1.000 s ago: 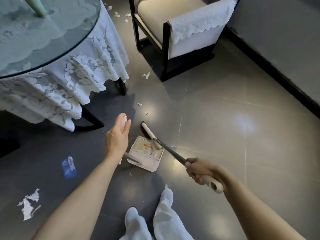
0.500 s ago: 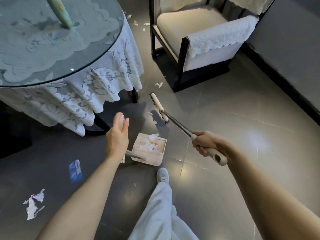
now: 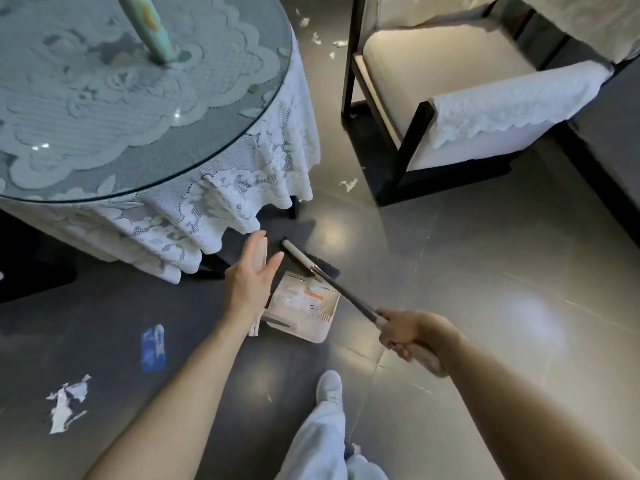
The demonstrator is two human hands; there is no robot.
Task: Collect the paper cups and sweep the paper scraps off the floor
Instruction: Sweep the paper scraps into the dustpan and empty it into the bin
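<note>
Left hand (image 3: 249, 282) pinches the dustpan handle (image 3: 261, 252) between straight fingers and thumb; right hand (image 3: 408, 332) grips the broom handle (image 3: 346, 295).

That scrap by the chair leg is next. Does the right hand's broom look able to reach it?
Likely yes: the right hand grips the broom, and only bare floor lies between its head and the scrap. A lean may help.
</note>
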